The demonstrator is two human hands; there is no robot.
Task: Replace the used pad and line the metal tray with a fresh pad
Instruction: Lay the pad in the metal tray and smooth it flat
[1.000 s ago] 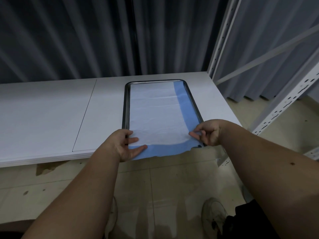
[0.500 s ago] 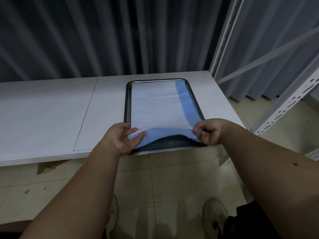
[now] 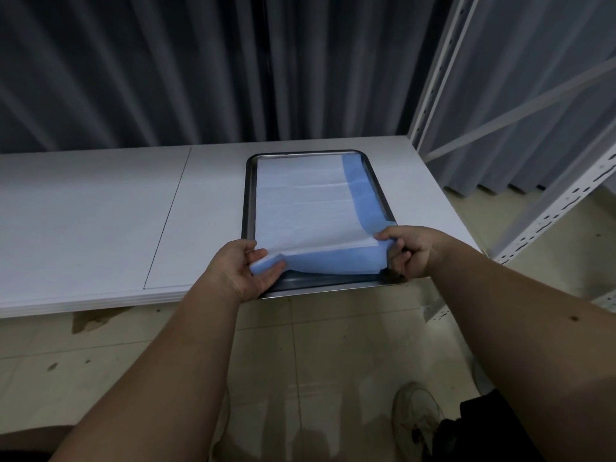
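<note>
Both hands pinch the pad [image 3: 306,208] at the tray's [image 3: 248,195] 6 o'clock end: left hand [image 3: 245,270], right hand [image 3: 408,250], fingers closed tight.

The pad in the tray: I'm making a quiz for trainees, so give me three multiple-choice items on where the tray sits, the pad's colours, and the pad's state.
1. Where is the tray?
A. on the floor
B. on the white table, at its near edge
C. on the shelf rack

2. What colours does the pad show?
A. white and blue
B. green and red
C. all black

3. What state is the pad's near end in?
A. lying flat
B. lifted by the left hand and right hand
C. rolled into a tube

Answers: 1 B, its rim reaches the table's front edge; 2 A, white top with blue border and underside; 3 B, bare tray shows beneath it.
</note>
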